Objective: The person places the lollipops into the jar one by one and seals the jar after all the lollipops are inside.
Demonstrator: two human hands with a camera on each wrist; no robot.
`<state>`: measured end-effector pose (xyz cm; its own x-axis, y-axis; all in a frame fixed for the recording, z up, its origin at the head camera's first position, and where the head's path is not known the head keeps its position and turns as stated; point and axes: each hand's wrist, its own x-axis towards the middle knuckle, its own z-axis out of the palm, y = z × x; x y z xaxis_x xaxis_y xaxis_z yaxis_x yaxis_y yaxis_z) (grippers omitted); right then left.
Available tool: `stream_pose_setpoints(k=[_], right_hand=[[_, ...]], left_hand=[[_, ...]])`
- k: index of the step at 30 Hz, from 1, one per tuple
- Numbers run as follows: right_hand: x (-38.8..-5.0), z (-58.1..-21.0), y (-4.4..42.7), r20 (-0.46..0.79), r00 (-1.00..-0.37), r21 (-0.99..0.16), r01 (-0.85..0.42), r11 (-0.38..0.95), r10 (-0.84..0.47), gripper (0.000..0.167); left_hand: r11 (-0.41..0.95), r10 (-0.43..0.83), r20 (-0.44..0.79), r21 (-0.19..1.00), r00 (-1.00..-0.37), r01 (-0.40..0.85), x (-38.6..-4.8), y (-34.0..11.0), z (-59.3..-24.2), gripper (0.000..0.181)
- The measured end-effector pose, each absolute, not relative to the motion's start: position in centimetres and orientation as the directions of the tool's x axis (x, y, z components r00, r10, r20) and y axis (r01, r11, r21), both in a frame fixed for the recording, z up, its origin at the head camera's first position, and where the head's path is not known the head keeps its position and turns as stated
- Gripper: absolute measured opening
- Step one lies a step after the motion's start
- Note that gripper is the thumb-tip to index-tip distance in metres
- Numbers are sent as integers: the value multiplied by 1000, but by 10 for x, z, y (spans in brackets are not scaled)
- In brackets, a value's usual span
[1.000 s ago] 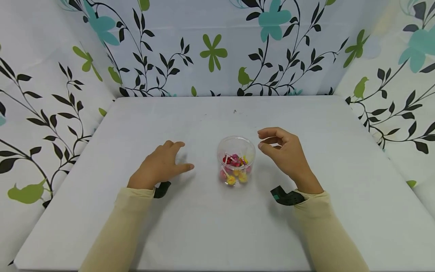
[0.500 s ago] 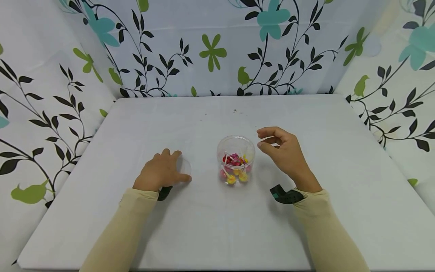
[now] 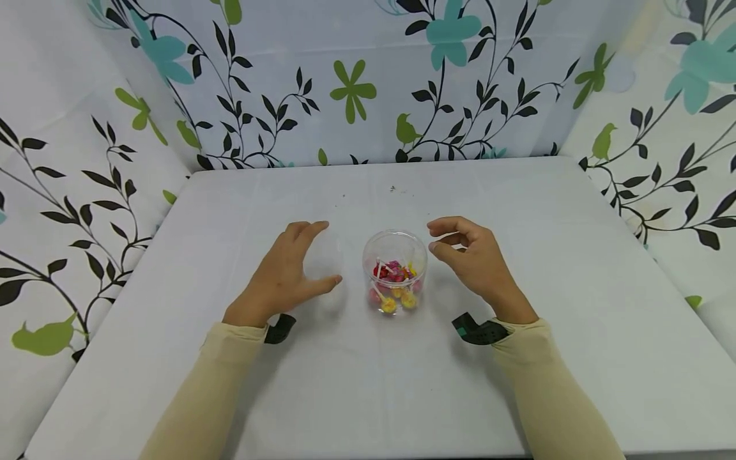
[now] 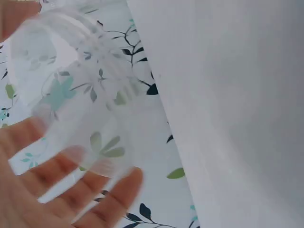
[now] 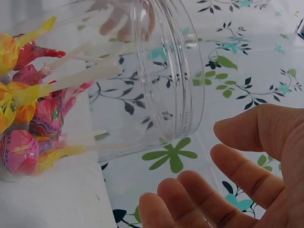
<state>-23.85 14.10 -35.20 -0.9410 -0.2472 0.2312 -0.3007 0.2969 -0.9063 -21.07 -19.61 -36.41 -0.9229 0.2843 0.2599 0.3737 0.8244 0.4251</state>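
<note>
A clear round jar (image 3: 395, 245) stands upright on the white table, with several lollipops (image 3: 397, 272) in yellow, red and pink wrappers inside. Its mouth is uncovered, and the right wrist view shows the threaded rim close up. To the jar's left, my left hand (image 3: 283, 275) grips a clear round lid (image 4: 71, 90) by its edge, thumb on one side and fingers on the other. That lid is raised and tilted, and barely visible in the head view. On the right, my right hand (image 3: 480, 262) stays beside the jar's rim, fingers loosely bent, holding nothing and apart from the jar.
The white table (image 3: 379, 383) spreads around the jar on every side. Behind it and at both sides hangs a cloth (image 3: 356, 38) patterned with leaves and flowers. Small dark specks mark the table's far part.
My left hand came down over the lid lying on the table, took hold of it and lifted it toward the jar. The right hand and jar have hardly moved.
</note>
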Motion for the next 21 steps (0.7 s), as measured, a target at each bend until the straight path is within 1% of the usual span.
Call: stream_pose_setpoints(k=[3,5,7,12,16,21], right_hand=[[-239,-353,141,237,-938,-903,-308,299,-251,27],[-239,-354,140,239,-938,-904,-309,295,-252,27],[-239,-355,140,240,-937,-904,-311,294,-254,26],[-241,-359,140,247,-934,-898,-320,301,-258,27],[-241,-359,140,242,-935,-896,-318,308,-260,27],[-240,-358,140,226,-938,-902,-303,306,-262,27]], left_hand=[[758,316,402,438,-859,484,-213,-191,-359,93],[721,334,460,437,-823,537,-213,-188,-355,94],[692,357,492,431,-794,579,-214,-184,-351,95],[647,418,503,420,-757,637,-216,-168,-341,98],[639,455,483,407,-748,652,-217,-153,-335,98],[635,505,442,391,-741,666,-220,-137,-331,94]])
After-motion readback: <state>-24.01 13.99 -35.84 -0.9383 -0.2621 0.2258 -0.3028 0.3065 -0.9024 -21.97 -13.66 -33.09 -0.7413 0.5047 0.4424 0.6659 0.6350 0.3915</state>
